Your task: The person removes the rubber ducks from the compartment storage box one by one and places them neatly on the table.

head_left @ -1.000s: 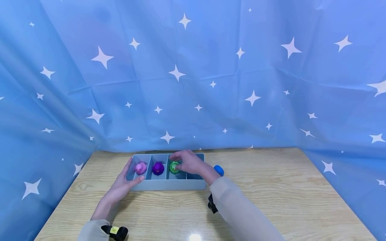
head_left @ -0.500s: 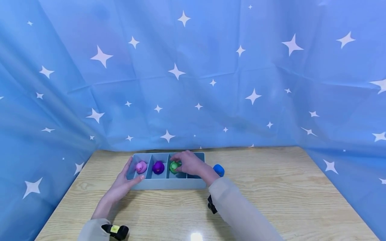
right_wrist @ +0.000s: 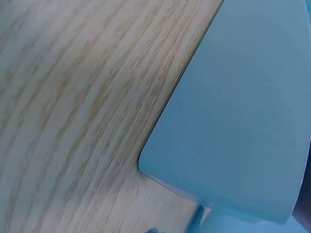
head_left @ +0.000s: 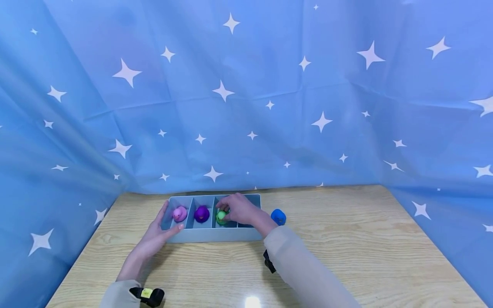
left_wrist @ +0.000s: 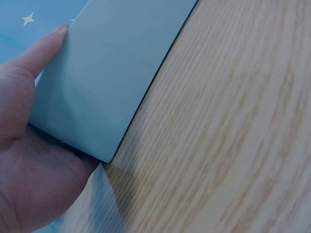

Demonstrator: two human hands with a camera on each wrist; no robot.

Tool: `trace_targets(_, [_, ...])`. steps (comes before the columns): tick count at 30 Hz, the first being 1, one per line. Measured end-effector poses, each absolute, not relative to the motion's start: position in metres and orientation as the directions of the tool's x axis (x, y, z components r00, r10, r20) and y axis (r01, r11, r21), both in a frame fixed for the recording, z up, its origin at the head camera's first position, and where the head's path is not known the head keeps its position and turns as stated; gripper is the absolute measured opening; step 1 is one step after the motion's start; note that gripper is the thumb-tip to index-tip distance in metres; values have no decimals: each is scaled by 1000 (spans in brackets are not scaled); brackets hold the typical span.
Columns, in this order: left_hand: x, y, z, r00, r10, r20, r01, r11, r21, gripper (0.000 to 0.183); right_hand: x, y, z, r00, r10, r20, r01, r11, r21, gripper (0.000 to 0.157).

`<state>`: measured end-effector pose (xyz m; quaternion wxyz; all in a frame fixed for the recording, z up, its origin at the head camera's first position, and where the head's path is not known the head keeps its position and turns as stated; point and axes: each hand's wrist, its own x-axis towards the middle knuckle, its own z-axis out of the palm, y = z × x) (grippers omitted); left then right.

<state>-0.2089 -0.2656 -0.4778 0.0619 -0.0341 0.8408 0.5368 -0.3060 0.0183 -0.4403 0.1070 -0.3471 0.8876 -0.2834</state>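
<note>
A grey-blue box with a row of compartments stands on the table. My left hand holds its left end, the thumb at the front rim and the fingers along the end wall; in the left wrist view the thumb lies at the edge of the box wall. Reaching into the third compartment, my right hand pinches a green toy duck between thumb and fingers. A pink toy duck sits in the leftmost compartment, a purple one in the second. The right forearm partly covers the rightmost compartment.
A blue toy duck is on the wooden table, just right of the box and close to my right wrist. Behind the table hangs a blue cloth with white stars.
The fingers of my right hand have drawn in on the green duck, which has shifted slightly toward the front. More of the blue duck shows beside the wrist. My left hand keeps its place.
</note>
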Motion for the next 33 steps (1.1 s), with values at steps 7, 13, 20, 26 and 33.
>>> trace_targets(7, [-208, -266, -477, -991, 14, -130, -113, 416, 902, 106, -306, 18, -440, -742, -670, -2, -532, 590, -607, 39])
trace_targets(13, [-208, -266, -478, -992, 17, -122, -105, 408, 907, 106, -305, 20, -440, -753, -658, -3, -489, 562, -667, 31])
trace_targets(20, [-209, -266, -479, -992, 11, -126, -111, 412, 904, 107, -306, 19, -442, -771, -637, 7, -452, 540, -710, 23])
trace_targets(26, [-208, -265, -476, -993, 8, -119, -105, 420, 901, 107, -307, 19, -441, -780, -626, 15, -439, 530, -725, 20])
trace_targets(33, [-208, -263, -476, -992, 6, -129, -114, 424, 899, 107, -304, 22, -437, -783, -621, 20, -432, 522, -735, 19])
